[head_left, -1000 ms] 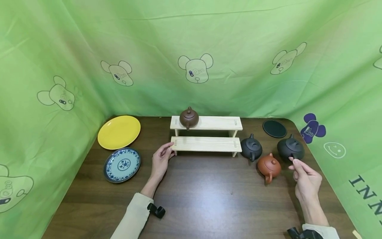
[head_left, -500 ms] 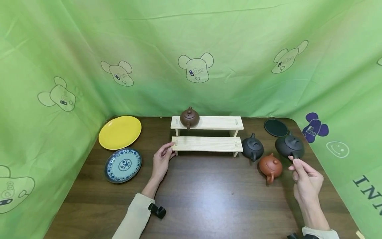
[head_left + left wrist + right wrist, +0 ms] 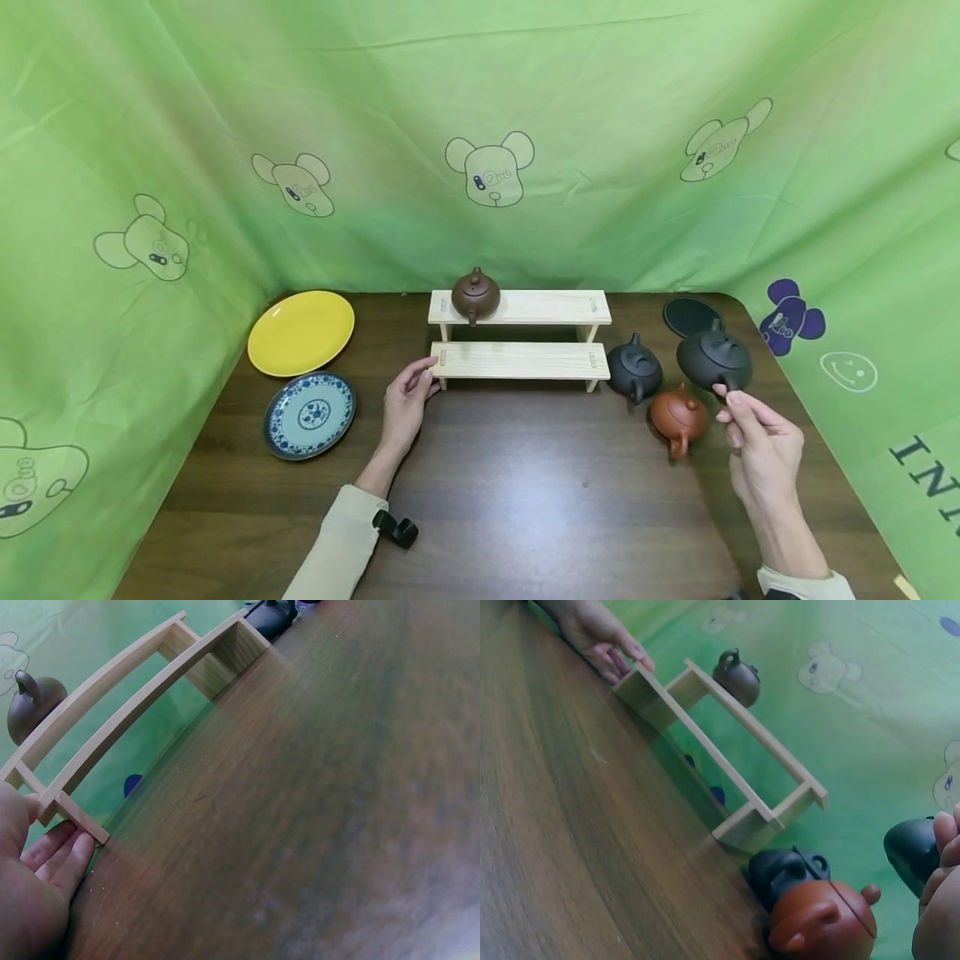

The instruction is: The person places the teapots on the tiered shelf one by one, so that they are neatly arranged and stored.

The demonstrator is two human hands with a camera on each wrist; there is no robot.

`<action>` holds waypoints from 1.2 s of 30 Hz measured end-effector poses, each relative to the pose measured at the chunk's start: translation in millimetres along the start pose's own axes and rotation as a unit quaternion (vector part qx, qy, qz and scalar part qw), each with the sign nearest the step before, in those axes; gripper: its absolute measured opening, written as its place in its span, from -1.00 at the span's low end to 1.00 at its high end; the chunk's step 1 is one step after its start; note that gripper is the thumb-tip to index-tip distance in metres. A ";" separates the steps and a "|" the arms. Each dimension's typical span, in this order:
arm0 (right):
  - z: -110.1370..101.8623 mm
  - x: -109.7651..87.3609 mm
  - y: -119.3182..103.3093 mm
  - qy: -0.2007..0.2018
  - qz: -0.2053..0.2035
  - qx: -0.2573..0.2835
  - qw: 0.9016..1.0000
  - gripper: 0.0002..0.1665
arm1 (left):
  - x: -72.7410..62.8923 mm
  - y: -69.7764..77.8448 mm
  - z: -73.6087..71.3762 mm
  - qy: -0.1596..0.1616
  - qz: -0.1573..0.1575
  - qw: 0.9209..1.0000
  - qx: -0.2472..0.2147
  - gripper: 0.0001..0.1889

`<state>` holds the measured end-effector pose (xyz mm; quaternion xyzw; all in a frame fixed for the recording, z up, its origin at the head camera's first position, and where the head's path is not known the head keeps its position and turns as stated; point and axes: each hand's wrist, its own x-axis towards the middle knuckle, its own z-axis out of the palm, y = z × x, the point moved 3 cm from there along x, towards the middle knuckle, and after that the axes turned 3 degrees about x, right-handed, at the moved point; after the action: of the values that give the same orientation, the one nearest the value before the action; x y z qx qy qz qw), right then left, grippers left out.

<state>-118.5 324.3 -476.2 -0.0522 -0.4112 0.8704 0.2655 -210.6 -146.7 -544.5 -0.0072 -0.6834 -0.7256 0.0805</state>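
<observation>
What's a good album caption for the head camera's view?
Right hand holds a black teapot; left hand grips a two-tier wooden stand bearing a brown teapot.

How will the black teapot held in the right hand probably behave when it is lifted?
The black teapot may tip or swing, since the right hand pinches it only at its near end. Its matte body looks like rigid clay, so it should feel stiff but could chip if bumped.
</observation>
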 end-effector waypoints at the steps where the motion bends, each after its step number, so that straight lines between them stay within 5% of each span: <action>1: 2.1 -0.5 0.0 -0.008 0.001 0.000 1.000 -0.67 | 0.1 0.0 -0.2 -0.001 0.001 1.000 0.000 -0.69; 27: 66.1 4.9 16.6 -0.146 0.027 -0.009 0.989 -0.59 | -0.3 -0.1 -1.9 0.002 -0.006 1.000 -0.002 -0.69; 36: 83.7 6.5 33.1 -0.123 0.037 -0.019 0.992 -0.83 | 0.8 -1.3 -0.1 0.003 0.000 1.000 0.002 -0.69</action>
<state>-163.8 252.7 -445.0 0.0353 -0.4550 0.8714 0.1799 -211.5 -146.8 -545.7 -0.0049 -0.6844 -0.7244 0.0823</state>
